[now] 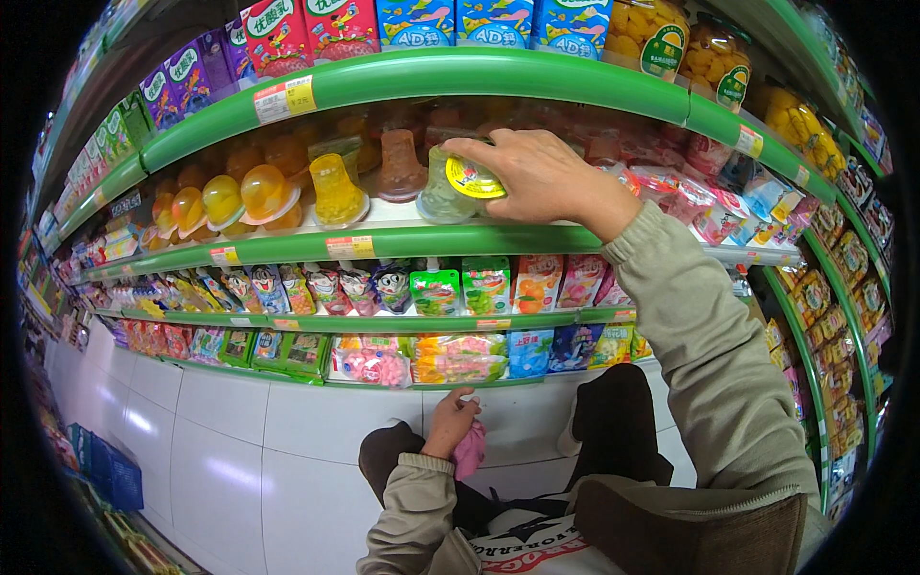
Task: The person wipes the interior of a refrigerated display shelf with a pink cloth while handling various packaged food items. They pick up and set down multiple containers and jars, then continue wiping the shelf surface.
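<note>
My right hand [535, 176] reaches over the middle shelf, its fingers around a cup with a round yellow lid [474, 177]. The lid tilts towards me, and the hand hides much of the cup behind it. Right beside it stands an upturned clear, pale green jelly cup [440, 192]. Further left are a reddish-brown jelly cup [402, 167] and a yellow one [336, 190], both wide end down. Low by my knee, my left hand [451, 424] holds a crumpled pink cloth [469, 451].
Green shelf edges [460, 242] run across in front of me. Dome-shaped orange jelly cups [267, 190] sit left, pink-lidded cups [715, 215] right. Below are drink pouches [435, 291] and candy bags [374, 363]. A blue basket [108, 467] stands on the tiled floor [215, 424].
</note>
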